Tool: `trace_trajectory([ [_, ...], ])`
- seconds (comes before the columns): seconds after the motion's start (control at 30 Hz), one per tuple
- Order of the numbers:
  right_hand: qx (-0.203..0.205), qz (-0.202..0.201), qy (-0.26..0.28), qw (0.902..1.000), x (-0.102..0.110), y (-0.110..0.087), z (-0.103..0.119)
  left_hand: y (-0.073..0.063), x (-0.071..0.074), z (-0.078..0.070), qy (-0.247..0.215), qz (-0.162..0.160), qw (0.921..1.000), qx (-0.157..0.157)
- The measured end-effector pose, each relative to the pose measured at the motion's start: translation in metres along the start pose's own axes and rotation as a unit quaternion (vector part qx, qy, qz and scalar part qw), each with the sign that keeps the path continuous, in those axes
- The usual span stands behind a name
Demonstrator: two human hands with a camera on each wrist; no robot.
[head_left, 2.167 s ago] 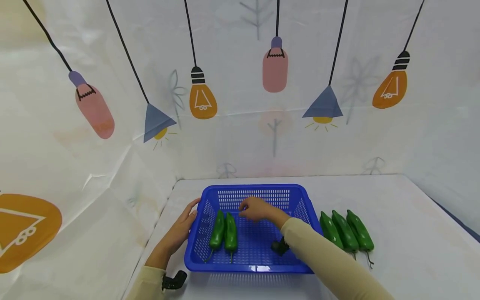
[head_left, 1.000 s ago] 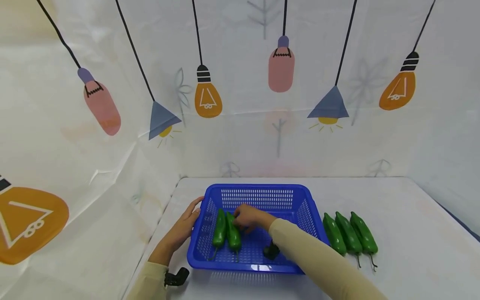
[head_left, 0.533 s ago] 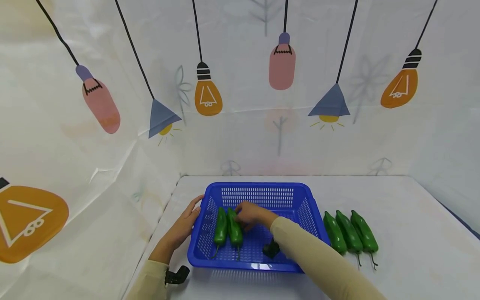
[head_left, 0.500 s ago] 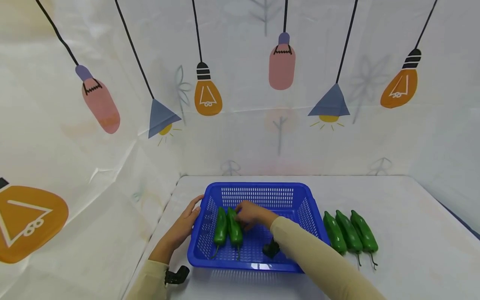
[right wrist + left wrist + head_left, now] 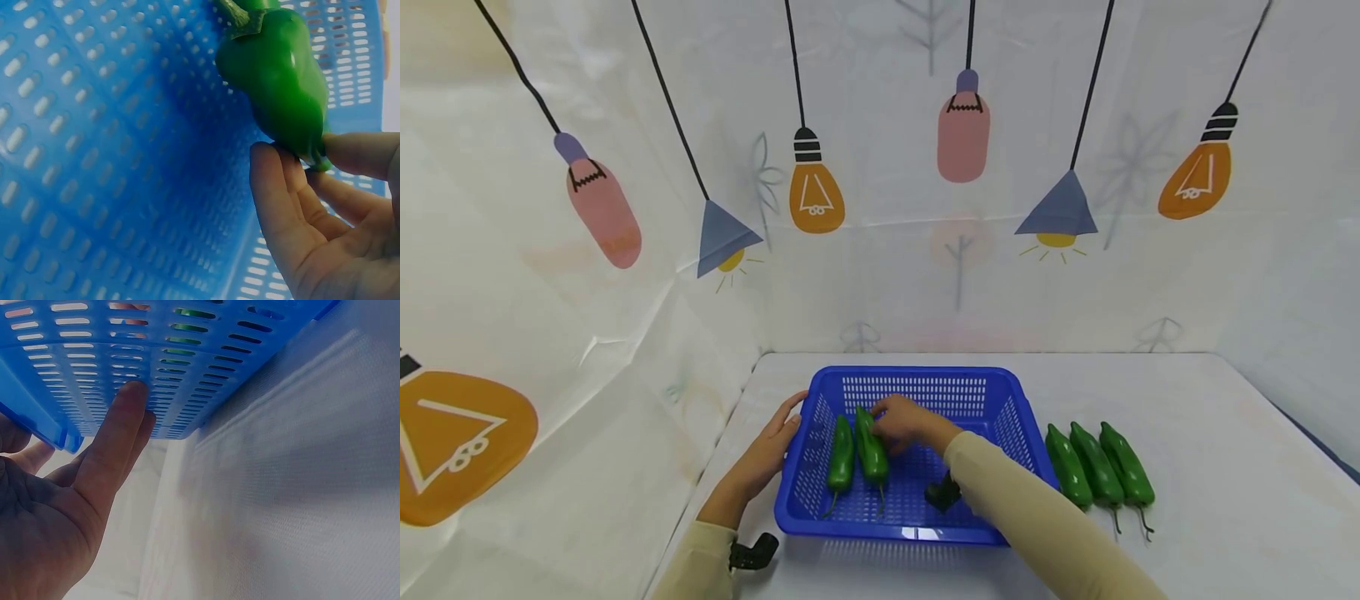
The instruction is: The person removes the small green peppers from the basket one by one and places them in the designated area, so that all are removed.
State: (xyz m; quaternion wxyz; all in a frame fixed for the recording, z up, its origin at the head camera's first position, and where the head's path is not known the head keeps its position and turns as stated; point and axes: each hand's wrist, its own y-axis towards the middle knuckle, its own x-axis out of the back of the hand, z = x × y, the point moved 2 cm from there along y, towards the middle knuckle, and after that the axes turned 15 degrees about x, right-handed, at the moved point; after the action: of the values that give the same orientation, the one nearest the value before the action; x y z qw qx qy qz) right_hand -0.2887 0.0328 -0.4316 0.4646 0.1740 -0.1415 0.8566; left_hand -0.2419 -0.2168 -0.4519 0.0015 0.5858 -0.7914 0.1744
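Observation:
In the head view a blue plastic basket (image 5: 917, 535) with slotted walls holds two long green peppers side by side. My right hand (image 5: 904, 421) pinches the narrow tip of the right-hand green pepper (image 5: 872, 454); the right wrist view shows thumb and fingers (image 5: 269, 169) on either side of that tip, the stem end pointing away. The other pepper (image 5: 841, 458) lies to its left, untouched. At the basket's left side is my left hand (image 5: 767, 458), its fairly straight fingers (image 5: 119, 425) against the outer wall and its thumb near the rim.
On the white table (image 5: 1225, 467), three more green peppers (image 5: 1099, 467) lie in a row right of the basket. A wrinkled white sheet (image 5: 625, 400) with painted lamps hangs close at the left and behind. Small black cameras (image 5: 754, 552) sit at both wrists.
My right hand has moved left from the basket's middle and taken hold of the right-hand pepper. That pepper has shifted slightly, opening a gap to its neighbour. My left hand stays at the basket.

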Motion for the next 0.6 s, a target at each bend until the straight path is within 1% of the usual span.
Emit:
trace_trajectory([
  [0.2,0.009,-0.004,-0.002,0.9999,0.004,0.001,0.003,-0.001,0.000,0.000,0.004,-0.005,1.0000,0.002],
  [0.4,0.018,-0.008,0.007,0.9998,0.010,-0.001,0.004,-0.002,0.000,-0.001,0.005,0.001,1.0000,-0.002],
  [0.6,0.023,-0.009,0.011,0.9996,0.017,-0.003,0.005,-0.002,0.000,-0.002,0.009,-0.001,1.0000,-0.001],
])
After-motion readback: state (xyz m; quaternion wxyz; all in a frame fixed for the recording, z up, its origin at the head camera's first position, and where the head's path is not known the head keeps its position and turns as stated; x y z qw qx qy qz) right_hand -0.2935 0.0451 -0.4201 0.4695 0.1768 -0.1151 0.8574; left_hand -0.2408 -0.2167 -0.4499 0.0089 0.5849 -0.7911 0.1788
